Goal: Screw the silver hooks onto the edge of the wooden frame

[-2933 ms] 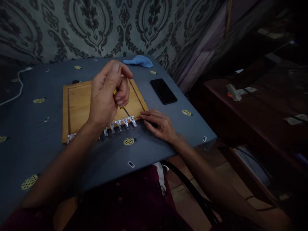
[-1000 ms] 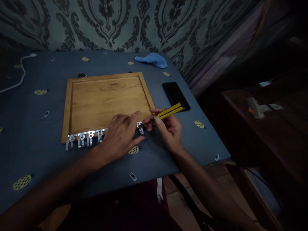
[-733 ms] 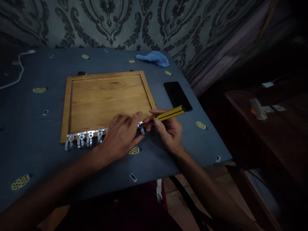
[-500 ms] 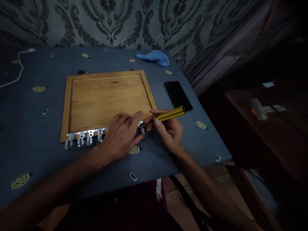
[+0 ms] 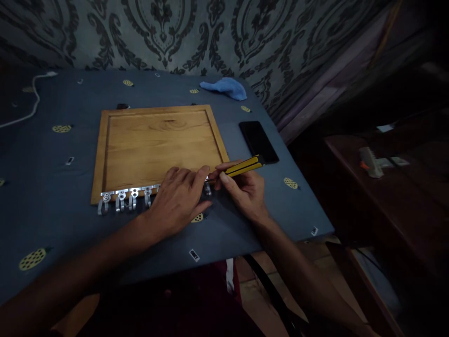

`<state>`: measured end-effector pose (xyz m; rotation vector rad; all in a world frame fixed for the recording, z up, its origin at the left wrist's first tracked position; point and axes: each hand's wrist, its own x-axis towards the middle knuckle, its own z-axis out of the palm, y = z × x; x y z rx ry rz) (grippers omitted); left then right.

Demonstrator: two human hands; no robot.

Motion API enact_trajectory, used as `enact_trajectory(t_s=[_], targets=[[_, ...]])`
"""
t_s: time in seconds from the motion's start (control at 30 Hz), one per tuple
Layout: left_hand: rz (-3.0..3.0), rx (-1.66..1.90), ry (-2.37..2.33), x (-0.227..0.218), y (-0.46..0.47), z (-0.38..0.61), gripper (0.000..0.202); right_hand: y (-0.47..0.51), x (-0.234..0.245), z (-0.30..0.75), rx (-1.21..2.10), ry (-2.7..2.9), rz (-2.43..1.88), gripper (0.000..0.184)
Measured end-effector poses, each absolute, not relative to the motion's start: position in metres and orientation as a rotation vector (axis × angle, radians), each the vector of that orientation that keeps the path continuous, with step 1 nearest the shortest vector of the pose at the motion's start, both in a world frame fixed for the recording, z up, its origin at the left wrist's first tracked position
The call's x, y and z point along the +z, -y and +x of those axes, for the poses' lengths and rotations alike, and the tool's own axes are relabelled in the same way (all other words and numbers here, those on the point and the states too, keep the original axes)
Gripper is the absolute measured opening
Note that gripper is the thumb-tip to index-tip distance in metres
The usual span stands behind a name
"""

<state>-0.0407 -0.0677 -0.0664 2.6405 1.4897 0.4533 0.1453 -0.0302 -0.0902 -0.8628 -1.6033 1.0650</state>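
A framed wooden board point(image 5: 161, 145) lies flat on the table, with a silver hook rail point(image 5: 134, 191) along its near edge. Several metal hooks hang from the rail over the board's edge. My left hand point(image 5: 178, 199) is laid across the right part of the rail, fingers bent over it and holding it against the board, thumb apart. That hand hides part of the rail. In my right hand point(image 5: 245, 192) is a screwdriver point(image 5: 245, 165) with a yellow and black handle, tilted low. Its front end points at the rail's right end, beside my left fingertips; the tip is hidden.
A black phone point(image 5: 258, 141) lies right of the board. At the back are a blue cloth point(image 5: 226, 88) and a small dark object point(image 5: 122, 106). A white cable point(image 5: 36, 96) runs along the left. Patterned fabric point(image 5: 161, 32) hangs behind the table point(image 5: 115, 245).
The screwdriver handle has shifted slightly left and turned a little in my right hand. My left hand stays on the rail. The whole view has shifted slightly.
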Motion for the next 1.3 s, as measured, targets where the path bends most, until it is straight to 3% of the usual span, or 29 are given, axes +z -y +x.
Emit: enact_trajectory(t_s=[0.17,0.33,0.57,0.7,0.87,1.3], targets=[[2.676,0.575,-1.553,-0.068,0.077,-0.060,0.060,0.033,-0.070,0.146,0.974,1.734,-0.987,0.021],[2.680,0.773,-1.556,-0.071,0.085,-0.082,0.048,0.037,-0.053,0.134,1.022,1.629,-0.817,0.032],[2.659,0.905,-1.549,-0.074,0.088,-0.091,0.039,0.021,-0.037,0.116,1.149,1.724,-0.550,0.028],[2.682,0.934,-1.560,-0.073,0.088,-0.094,0.039,0.013,-0.036,0.107,1.320,1.678,-0.447,0.040],[2.817,0.919,-1.503,-0.070,0.094,-0.093,0.038,0.012,-0.041,0.094,1.299,1.542,-0.477,0.057],[3.040,1.098,-1.060,-0.081,0.107,-0.076,0.015,0.018,-0.042,0.081,1.264,1.346,-0.517,0.061]])
